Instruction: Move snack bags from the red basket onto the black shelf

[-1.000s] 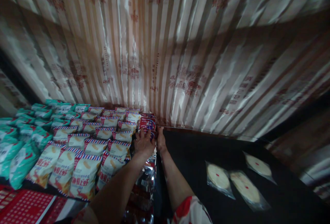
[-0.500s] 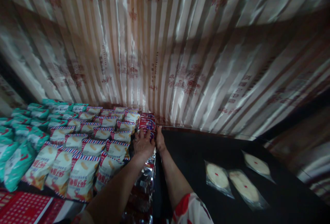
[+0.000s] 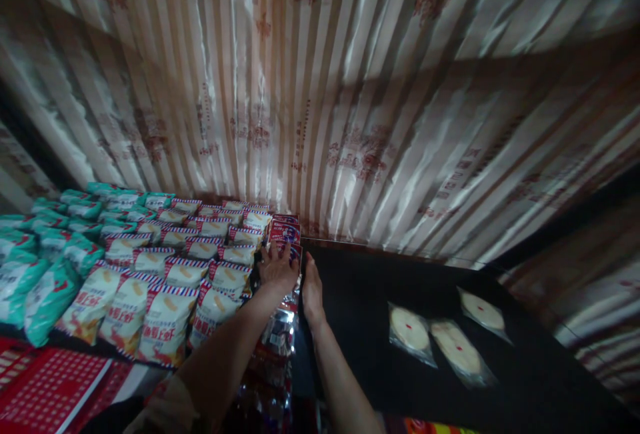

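My left hand (image 3: 278, 269) lies with spread fingers on a row of dark red and blue snack packets (image 3: 285, 229). Upright at the right side of that row, my right hand (image 3: 313, 287) has its fingers stretched out, with the palm toward the packets. Shiny foil packets (image 3: 277, 337) run toward me below my left wrist, partly hidden by the forearm. White snack bags with striped red and blue tops (image 3: 233, 253) stand in rows just left of my left hand.
Teal bags (image 3: 53, 287) fill the far left. Red checked packaging (image 3: 55, 387) lies at the lower left. On the black surface (image 3: 360, 327) at right are flat round items in clear wrap (image 3: 410, 327). A pleated, printed sheet (image 3: 320, 87) hangs behind.
Both hands have come slightly back toward me along the packet row, and more of the red packets shows beyond them. The camera view has shifted slightly.
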Motion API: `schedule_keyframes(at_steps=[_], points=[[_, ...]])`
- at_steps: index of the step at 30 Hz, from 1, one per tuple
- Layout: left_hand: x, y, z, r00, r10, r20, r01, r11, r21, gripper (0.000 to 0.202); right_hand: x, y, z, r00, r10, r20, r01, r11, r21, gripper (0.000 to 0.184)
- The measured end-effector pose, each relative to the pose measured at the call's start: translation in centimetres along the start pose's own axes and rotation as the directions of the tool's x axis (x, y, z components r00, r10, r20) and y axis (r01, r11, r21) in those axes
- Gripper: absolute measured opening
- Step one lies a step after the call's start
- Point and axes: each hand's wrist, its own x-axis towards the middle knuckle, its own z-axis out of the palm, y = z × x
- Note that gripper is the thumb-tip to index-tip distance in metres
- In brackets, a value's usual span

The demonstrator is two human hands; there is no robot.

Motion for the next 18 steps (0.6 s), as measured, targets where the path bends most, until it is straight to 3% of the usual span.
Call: schedule_keyframes(at_steps=[3,6,13,15,18], points=[[0.2,-0.4,0.0,1.000,0.011,0.004,-0.011,1.000,-0.019,0.055,-2.4,-0.1,-0.2,0.994,-0.100,0.036,0.105,0.980,-0.169,0.074],[0.3,-0.9,0.1,1.000,0.012,0.013,-0.012,0.999,-0.032,0.053,-2.9,-0.4,-0.2,0.984,-0.154,0.085,0.172,0.945,-0.277,0.076],[-0.2,-1.3,-0.4,0.999,0.028,0.043,-0.028,1.000,-0.014,0.050,-0.9,-2.1,0.7,0.955,-0.224,0.192,0.287,0.857,-0.427,0.071],[-0.3,-1.3,-0.3,0.998,0.047,0.031,-0.047,0.999,0.000,0.048,0.0,-3.0,1.4,0.933,-0.276,0.231,0.355,0.809,-0.469,0.069],[-0.3,-1.2,0.0,0.998,0.059,0.026,-0.060,0.998,0.024,0.052,1.9,-4.2,3.0,0.873,-0.302,0.383,0.477,0.694,-0.540,0.061]])
